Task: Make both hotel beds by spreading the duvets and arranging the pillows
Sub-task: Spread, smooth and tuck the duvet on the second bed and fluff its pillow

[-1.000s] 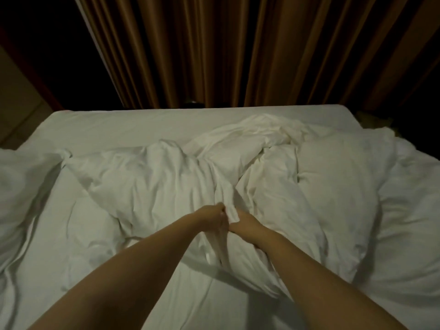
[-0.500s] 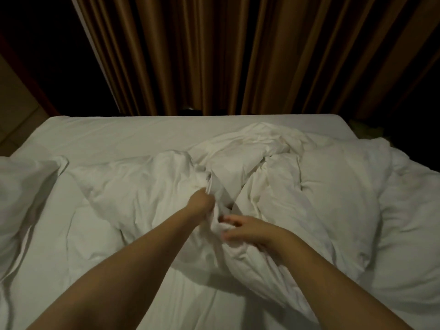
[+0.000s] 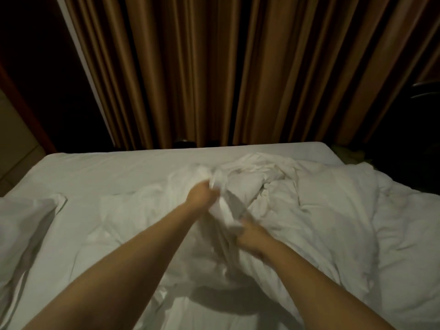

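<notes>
A white duvet [image 3: 328, 217] lies bunched and crumpled across the middle and right of a bed with a white sheet [image 3: 114, 167]. My left hand [image 3: 199, 196] is closed on a raised fold of the duvet, held above the heap. My right hand [image 3: 250, 236] sits lower and nearer, blurred, gripping the same fold from below. A white pillow [image 3: 21, 225] lies at the left edge of the bed.
Brown curtains [image 3: 214, 72] hang right behind the far edge of the bed. A dark gap runs along the bed's right side [image 3: 392, 148]. A beige wall panel [image 3: 16, 144] shows at far left.
My left hand has climbed up and away along the duvet fold, lifting it. My right hand let go, opened briefly, then took hold again lower down. The view has tilted upward.
</notes>
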Motion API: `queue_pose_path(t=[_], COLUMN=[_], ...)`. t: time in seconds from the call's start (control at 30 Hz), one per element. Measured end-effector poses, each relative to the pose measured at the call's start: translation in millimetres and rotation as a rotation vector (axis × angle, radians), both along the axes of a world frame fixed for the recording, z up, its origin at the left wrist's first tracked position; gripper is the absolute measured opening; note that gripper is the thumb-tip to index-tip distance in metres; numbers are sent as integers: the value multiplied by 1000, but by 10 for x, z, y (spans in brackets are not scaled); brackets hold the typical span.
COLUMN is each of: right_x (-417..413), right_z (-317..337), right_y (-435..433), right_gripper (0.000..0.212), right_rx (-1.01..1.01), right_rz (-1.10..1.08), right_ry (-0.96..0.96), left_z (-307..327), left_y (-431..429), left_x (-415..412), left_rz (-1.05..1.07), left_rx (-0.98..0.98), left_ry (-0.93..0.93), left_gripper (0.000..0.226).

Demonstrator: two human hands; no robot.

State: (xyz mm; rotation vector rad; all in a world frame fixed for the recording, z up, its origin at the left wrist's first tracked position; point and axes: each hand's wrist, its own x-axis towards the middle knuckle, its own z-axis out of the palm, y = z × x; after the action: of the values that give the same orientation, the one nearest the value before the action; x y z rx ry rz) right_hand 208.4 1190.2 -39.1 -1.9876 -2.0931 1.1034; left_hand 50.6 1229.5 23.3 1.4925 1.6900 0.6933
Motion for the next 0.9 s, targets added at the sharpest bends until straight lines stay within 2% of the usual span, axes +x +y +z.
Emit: queue_pose_path(t=[0.07,0.1,0.13,0.2,0.27,0.3,0.33,0.43,0.5,0.57,0.6,0.67,0.7,0.73,0.77,0.8,0.9], right_x=[78,104,97,46,-75,-163,-263,-573,-778,-894,-925,-974,-965,-933,-896,-866,-770], right_z=[-123,-178,-192,-221,-222,-209,-175,-139,-127,-73,-28,129,215,275,351,415,548], right_y=[-226,-300,-348,-317,-203,-143,-102,-102,-107,-89,-36,2,7,17,10,-6,-78], right_gripper=[59,63,66,66,40,26,22,52,57,68,73,62,63,67,71,73,72], right_rx=[-416,-590,-675,-593,-483,-459,-451,-366,-357,-356,-328,-283,-300,-314,-315,-292,-273], right_rz=[112,128,99,-164,-536,-629,-641,-623,-652,-634,-594,-563,-524,-454,-357,-268,-82], right_ry=[-49,-36,33,337,696,788,797,584,592,683,753,940,1015,1039,1004,933,725], left_z=[-426,-597,-714,-812,-827,-800,-762,-667,-577,-498,-471,-448,-417,-420,-416,-410,-391], left_y=[-218,-332,-437,-567,-577,-578,-584,-627,-638,-605,-565,-468,-443,-411,-387,-371,-376], left_x=[-107,-155,-192,-235,-249,-245,-238,-272,-381,-542,-630,-792,-847,-895,-925,-946,-1011], left_rz=[-176,-226,-255,-300,-373,-413,-449,-573,-592,-455,-323,-36,81,144,146,97,-120], left_rx=[-269,-442,-588,-709,-664,-629,-608,-583,-583,-532,-454,-254,-182,-173,-221,-274,-421], left_ry=[272,309,298,253,243,242,237,250,222,135,101,142,178,157,39,-147,-603], left_gripper=[33,31,26,16,20,25,31,36,41,47,46,41,50,70,88,94,75])
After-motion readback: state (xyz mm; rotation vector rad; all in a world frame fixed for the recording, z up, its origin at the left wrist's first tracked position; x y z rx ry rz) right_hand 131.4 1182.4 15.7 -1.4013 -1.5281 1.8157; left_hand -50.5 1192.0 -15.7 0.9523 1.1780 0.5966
